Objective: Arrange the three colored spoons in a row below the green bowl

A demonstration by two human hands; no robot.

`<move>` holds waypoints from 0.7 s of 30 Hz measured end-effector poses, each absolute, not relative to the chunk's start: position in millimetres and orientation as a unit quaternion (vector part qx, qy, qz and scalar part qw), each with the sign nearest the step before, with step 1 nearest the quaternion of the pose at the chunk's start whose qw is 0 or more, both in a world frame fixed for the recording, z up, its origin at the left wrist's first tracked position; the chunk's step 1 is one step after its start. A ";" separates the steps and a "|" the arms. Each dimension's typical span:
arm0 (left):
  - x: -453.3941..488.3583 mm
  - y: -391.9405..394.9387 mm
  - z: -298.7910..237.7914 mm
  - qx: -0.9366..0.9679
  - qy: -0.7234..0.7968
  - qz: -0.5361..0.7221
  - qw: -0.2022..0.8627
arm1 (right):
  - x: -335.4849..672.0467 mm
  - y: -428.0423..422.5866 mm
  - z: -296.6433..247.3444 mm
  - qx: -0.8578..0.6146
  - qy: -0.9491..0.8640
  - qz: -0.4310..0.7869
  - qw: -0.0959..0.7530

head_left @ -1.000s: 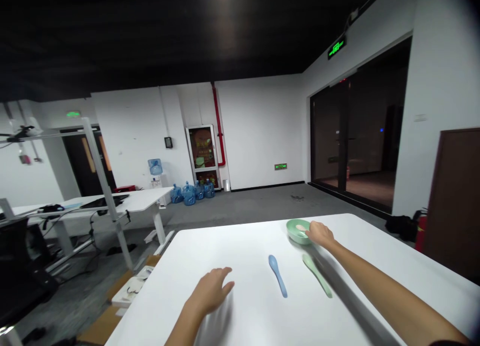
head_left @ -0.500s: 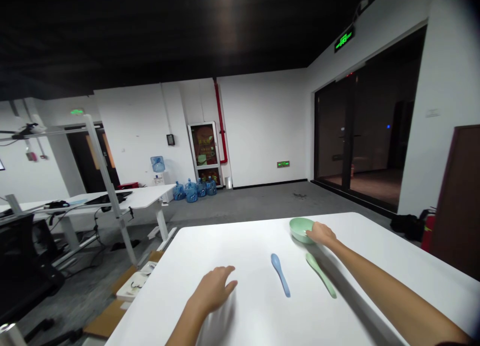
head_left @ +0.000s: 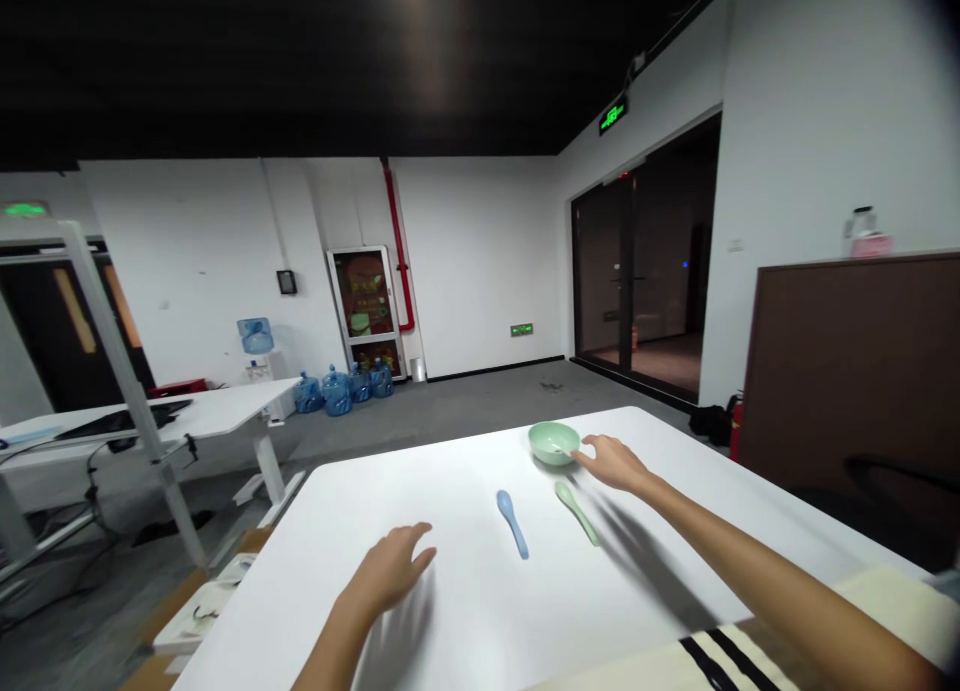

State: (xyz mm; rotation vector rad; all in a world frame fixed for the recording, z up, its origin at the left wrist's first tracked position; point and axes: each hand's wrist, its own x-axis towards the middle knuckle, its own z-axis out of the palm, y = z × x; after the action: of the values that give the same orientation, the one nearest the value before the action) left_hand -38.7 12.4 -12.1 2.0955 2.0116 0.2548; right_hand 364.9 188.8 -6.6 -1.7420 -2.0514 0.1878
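Observation:
A light green bowl stands upright near the far edge of the white table. My right hand is at the bowl's right side, thumb and fingers apart, with the thumb tip close to the rim; whether it touches is hard to tell. In front of the bowl lie a blue spoon and, to its right, a pale green spoon. My left hand hovers over the table left of the blue spoon, fingers and thumb spread, holding nothing.
Boxes and a white tray sit beyond the table's left edge. Another white desk with a metal post stands farther left. Blue water bottles line the back wall. A brown partition rises at the right.
The view has turned right and tilted. My right hand has loosened from the bowl's rim, its thumb and fingers parting. The bowl and spoons keep about the same places on the table.

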 end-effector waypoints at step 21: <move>-36.0 7.9 -8.4 0.709 0.692 0.075 0.112 | 382.4 159.7 -56.0 -0.622 -0.749 0.092 0.207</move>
State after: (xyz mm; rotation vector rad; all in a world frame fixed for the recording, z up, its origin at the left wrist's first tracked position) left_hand -36.0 7.9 -8.4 2.0826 2.0318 0.2192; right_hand 382.4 159.7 -56.0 -1.7328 -2.0867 0.2558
